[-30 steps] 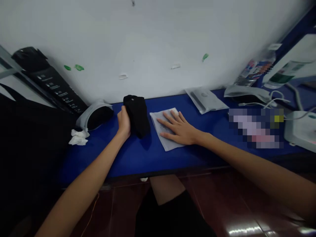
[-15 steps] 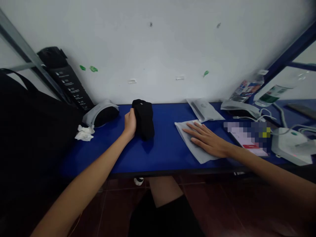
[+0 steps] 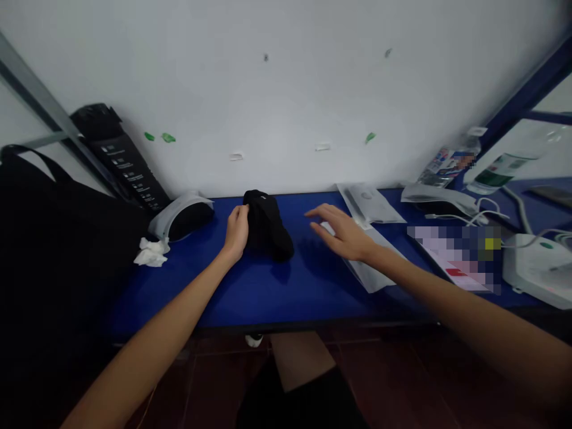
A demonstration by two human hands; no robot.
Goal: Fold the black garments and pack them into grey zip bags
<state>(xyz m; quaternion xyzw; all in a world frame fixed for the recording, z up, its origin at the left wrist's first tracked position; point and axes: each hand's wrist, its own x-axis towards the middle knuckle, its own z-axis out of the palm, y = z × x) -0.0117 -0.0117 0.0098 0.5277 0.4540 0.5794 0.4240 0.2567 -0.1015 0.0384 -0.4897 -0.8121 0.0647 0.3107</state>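
Note:
My left hand (image 3: 236, 233) grips the left side of a black cap (image 3: 267, 229), which looks folded, with a tiny light tag near its top. The cap's lower right end sticks out over the blue tabletop. My right hand (image 3: 342, 231) hovers between the cap and a flat frosted plastic bag (image 3: 373, 277), its fingers apart and pointing left, holding nothing. The hand and forearm cover part of that bag. Just behind it lies a second frosted bag (image 3: 378, 205).
On the blue table (image 3: 241, 298), a frosted bag with a black item (image 3: 192, 219) and a crumpled tissue (image 3: 152, 252) sit left, near a black bag (image 3: 67, 250) and tall black bottle (image 3: 127, 167). To the right are a phone-like device (image 3: 465, 274), cables, a white device (image 3: 536, 268) and plastic bottles (image 3: 500, 170).
My right hand has lifted off the flat frosted bag and moved left toward the cap. The cap, still in my left hand, has tilted, its lower end swinging right.

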